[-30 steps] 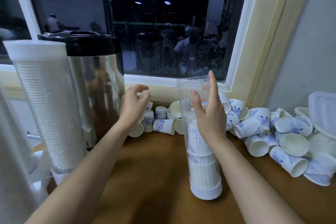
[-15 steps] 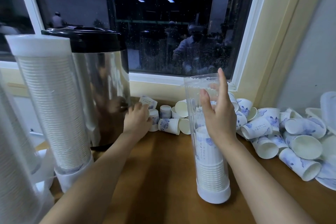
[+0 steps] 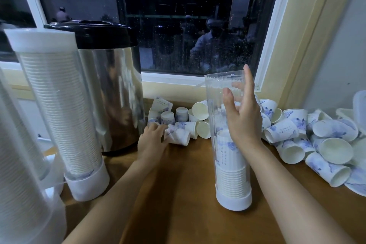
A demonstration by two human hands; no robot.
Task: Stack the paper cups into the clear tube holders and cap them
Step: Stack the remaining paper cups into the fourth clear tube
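Observation:
A clear tube holder (image 3: pixel 217 97) stands upright on its white base on the wooden counter (image 3: pixel 178 204), with a stack of paper cups (image 3: pixel 230 176) filling its lower half. My right hand (image 3: pixel 243 123) holds the tube near its open top, thumb in front, fingers behind, the forefinger pointing up. My left hand (image 3: pixel 150 140) reaches to the left of the tube and grips a blue-patterned paper cup (image 3: pixel 178 135) that lies on its side by the urn.
Loose paper cups (image 3: pixel 326 140) lie heaped along the wall to the right and behind the tube. A full, capped tube (image 3: pixel 59 105) and a steel urn (image 3: pixel 111 85) with a black lid stand at left. Another tube (image 3: pixel 15 164) crowds the left edge.
My left hand dropped from mid-air to the counter beside the urn and closed on a lying cup. My right hand stayed on the tube.

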